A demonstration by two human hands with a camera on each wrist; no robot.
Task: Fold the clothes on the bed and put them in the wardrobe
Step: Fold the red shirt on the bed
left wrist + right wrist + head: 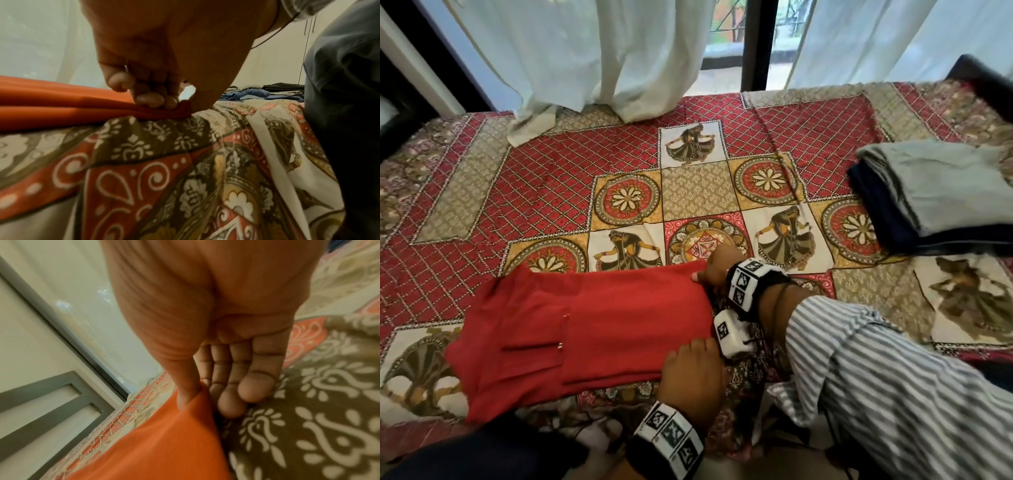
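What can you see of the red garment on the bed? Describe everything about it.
The red garment is plain, soft-looking cloth, lying flat and partly folded lengthwise on the patterned bedspread, layered edges showing. At its right end the left hand pinches the near corner and the right hand pinches the far corner. Its left end flares wider.
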